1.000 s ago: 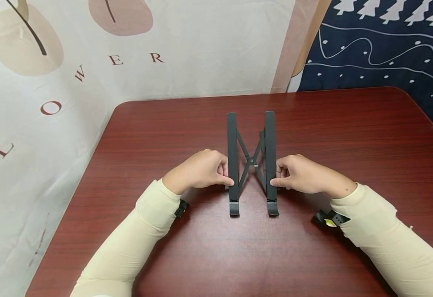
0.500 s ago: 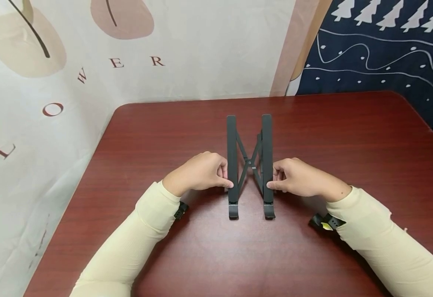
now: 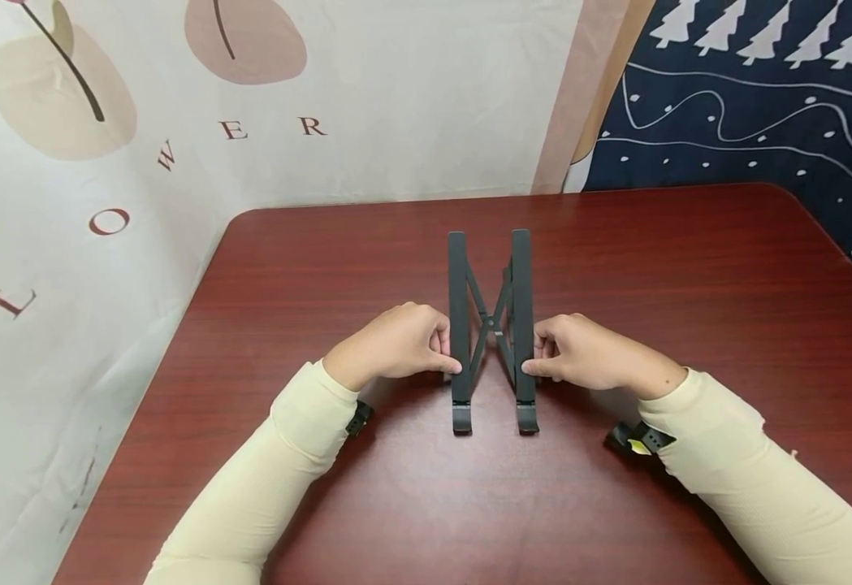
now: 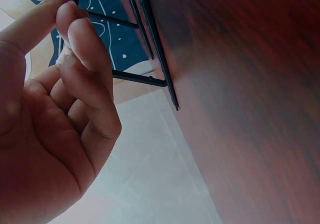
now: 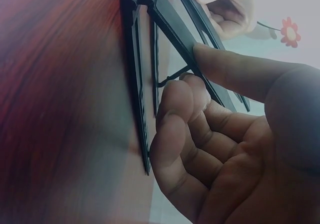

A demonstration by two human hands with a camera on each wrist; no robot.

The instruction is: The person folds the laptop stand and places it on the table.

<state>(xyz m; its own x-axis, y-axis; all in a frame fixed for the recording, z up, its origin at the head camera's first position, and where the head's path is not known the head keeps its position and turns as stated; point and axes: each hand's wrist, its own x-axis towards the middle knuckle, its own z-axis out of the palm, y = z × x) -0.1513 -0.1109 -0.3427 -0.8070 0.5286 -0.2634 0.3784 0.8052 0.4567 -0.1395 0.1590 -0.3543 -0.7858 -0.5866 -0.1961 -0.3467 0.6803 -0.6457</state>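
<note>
A black folding laptop stand (image 3: 521,309) stands on the table, its two long rails joined by X-shaped cross struts and each ending in a small lip at the near end. My left hand (image 3: 404,341) pinches the left rail, its thumb on the top face and its fingers curled beneath. On the other side my right hand (image 3: 579,349) grips the right rail in the same way. The right wrist view shows a slanted upper arm of the stand above a base bar (image 5: 139,99), with the right thumb on the upper arm. Parts of both rails are hidden behind the fingers.
The stand is on a dark red wood-grain table (image 3: 367,504) with rounded far corners. Behind it hang a pale printed cloth (image 3: 411,97) on the left and a dark blue cloth with trees (image 3: 733,106) on the right. Both wrists wear black straps.
The right hand has moved left with the right rail, so the two rails stand closer together and the cross struts have steepened. The left hand has hardly moved.
</note>
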